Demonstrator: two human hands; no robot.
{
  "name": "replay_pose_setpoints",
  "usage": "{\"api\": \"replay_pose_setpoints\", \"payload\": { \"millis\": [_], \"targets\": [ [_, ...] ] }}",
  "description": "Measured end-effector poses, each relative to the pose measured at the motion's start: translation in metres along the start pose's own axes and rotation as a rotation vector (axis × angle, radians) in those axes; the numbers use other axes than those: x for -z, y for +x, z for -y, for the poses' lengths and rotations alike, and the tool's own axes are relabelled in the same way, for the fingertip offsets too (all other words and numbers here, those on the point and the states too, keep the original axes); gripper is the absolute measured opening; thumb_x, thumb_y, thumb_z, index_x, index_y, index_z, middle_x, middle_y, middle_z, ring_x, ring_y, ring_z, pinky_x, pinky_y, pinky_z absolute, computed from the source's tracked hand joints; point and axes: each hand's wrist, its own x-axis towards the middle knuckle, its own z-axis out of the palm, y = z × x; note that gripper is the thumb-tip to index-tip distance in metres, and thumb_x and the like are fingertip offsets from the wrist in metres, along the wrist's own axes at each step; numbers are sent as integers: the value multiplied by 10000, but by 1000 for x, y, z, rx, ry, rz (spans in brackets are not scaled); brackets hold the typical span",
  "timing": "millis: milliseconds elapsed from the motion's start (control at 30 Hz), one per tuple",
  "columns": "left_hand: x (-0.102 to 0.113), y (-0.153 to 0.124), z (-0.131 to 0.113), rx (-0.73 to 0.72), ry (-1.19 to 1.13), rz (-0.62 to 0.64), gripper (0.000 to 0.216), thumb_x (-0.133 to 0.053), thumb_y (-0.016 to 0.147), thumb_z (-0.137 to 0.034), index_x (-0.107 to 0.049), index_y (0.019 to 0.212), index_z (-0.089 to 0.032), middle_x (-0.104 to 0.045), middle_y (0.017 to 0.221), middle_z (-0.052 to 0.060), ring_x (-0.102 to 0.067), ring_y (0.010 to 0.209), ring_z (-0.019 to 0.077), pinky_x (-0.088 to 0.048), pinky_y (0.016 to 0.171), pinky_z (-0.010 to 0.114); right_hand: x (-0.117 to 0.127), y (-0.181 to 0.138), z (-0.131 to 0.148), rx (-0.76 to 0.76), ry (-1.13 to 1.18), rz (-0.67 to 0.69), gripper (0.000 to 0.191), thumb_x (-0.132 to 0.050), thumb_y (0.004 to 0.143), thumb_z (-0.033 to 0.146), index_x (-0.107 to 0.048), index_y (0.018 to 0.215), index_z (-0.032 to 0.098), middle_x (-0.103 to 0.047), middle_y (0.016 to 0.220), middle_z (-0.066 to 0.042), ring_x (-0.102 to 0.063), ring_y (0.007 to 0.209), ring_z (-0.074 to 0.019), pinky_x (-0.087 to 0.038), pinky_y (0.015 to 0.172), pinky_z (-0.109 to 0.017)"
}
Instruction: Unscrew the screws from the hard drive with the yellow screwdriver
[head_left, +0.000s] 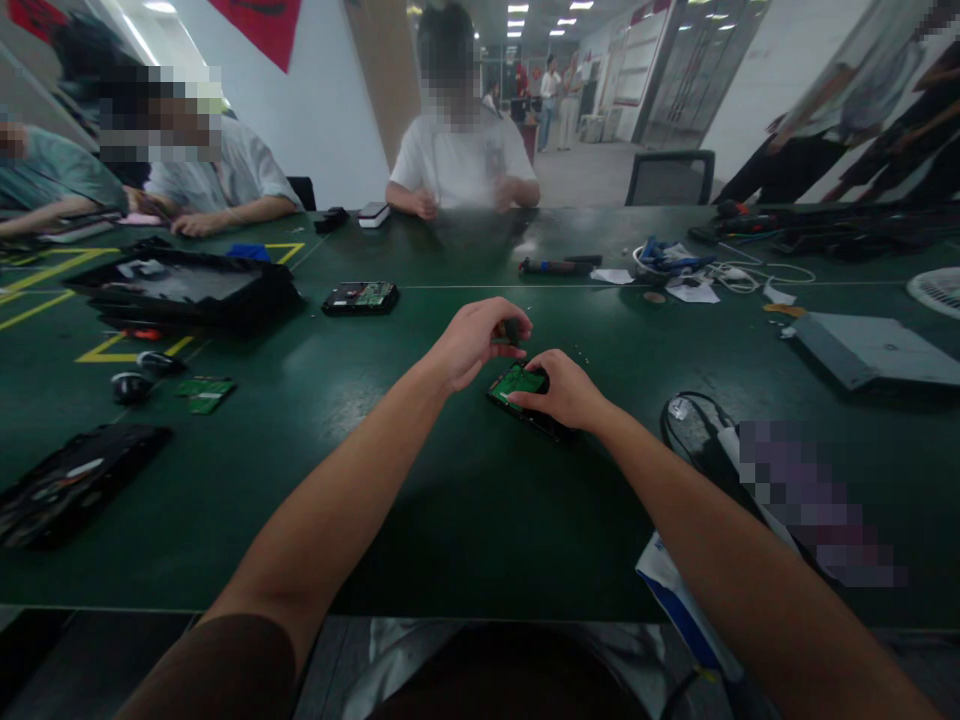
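Note:
A black hard drive (556, 428) with a green circuit board (517, 380) on its upper face lies on the table in front of me. My right hand (559, 388) is closed on it, thumb on the board and fingers at the far edge. Just above the drive's far left end, my left hand (484, 340) is curled with its fingers pinched round a small dark piece (513, 330), too unclear to name. Several tiny bits, perhaps screws, lie on the table beyond the drive.
Another drive (360, 297) lies beyond my left hand. To the left are a black tray (187, 290), loose green boards (206, 392) and a dark device (79, 480). On the right are a grey box (877, 350) and tangled cables (675, 260). People sit across the green table (450, 520).

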Motion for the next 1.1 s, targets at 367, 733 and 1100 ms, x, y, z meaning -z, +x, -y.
{"api": "replay_pose_setpoints", "payload": {
  "millis": [367,733,1100],
  "targets": [
    [-4,-3,-2,33,3,22,202,-681,867,-329,-689,936,-139,-756,968,117,-723,952,226,-612,768,354,-1,0,-1,19,-1,-13,555,-843,815,635,-711,1161,222,-664,1222,-126,-650,1103,-311,-563,948,-504],
    [0,-3,-9,-70,397,-56,285,-666,907,-431,-823,931,-194,-757,996,70,-605,767,152,-424,584,254,-1,1,-1,0,0,-8,558,-835,813,654,-717,1145,221,-661,1186,-120,-645,1061,-298,-557,917,-479],
    [-2,-6,-9,152,129,73,297,-667,927,-452,-694,956,-158,-769,1044,137,-749,736,204,-571,629,310,1,0,0,10,7,-13,559,-825,818,652,-697,1148,219,-677,1174,-110,-651,1073,-302,-561,911,-490]
  ]
}}
